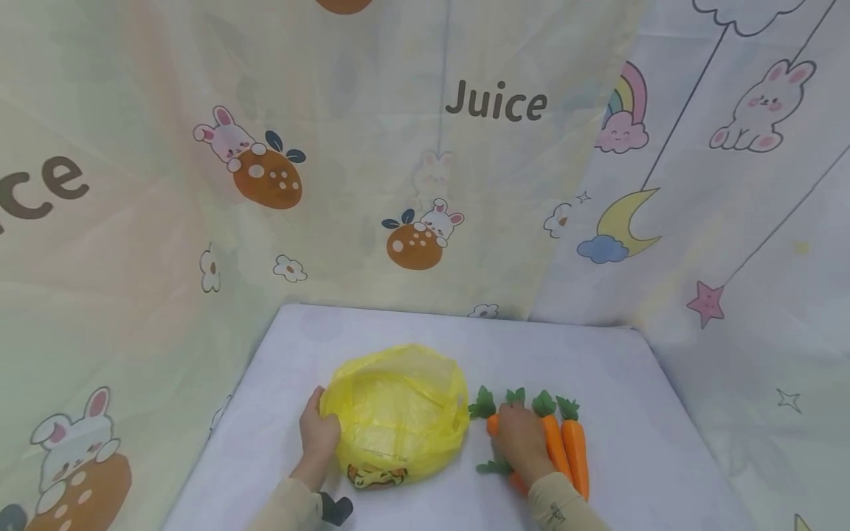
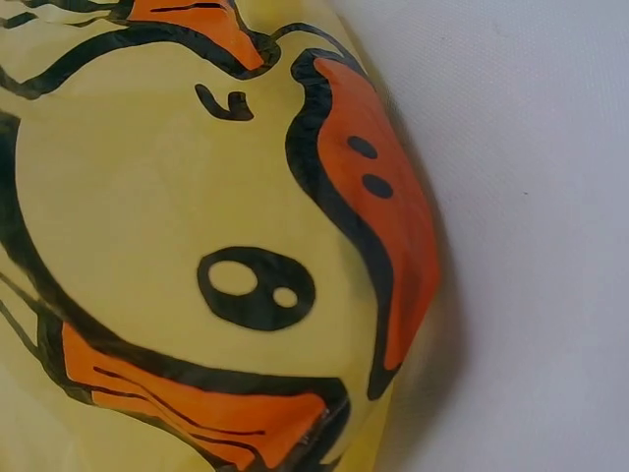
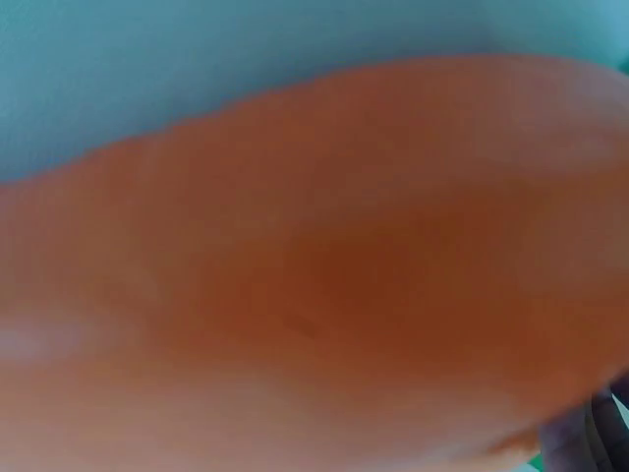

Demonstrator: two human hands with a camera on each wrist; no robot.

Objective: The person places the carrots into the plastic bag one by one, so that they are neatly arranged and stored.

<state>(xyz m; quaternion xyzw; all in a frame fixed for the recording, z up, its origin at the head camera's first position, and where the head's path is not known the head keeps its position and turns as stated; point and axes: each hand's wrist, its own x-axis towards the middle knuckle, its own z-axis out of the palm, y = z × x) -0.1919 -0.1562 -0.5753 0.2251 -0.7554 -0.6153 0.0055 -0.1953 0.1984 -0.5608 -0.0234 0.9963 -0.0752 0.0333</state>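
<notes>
A yellow plastic bag (image 1: 405, 420) sits on the white table with its wide mouth facing up. My left hand (image 1: 319, 436) grips the bag's left edge, the thumb on the near side. In the left wrist view the bag's printed cartoon face (image 2: 147, 216) fills most of the picture. To the right of the bag lie several orange carrots (image 1: 575, 453) with green leafy tops. My right hand (image 1: 521, 436) is over them and grips a carrot, which it mostly covers. In the right wrist view a carrot (image 3: 324, 246) appears very close and blurred.
The white table (image 1: 319, 332) ends against hanging cloth walls (image 1: 372, 147) printed with rabbits, fruit and the word Juice. A small black object (image 1: 336, 509) shows beside the left sleeve. One carrot's leafy top (image 1: 493, 467) points left, below the right hand.
</notes>
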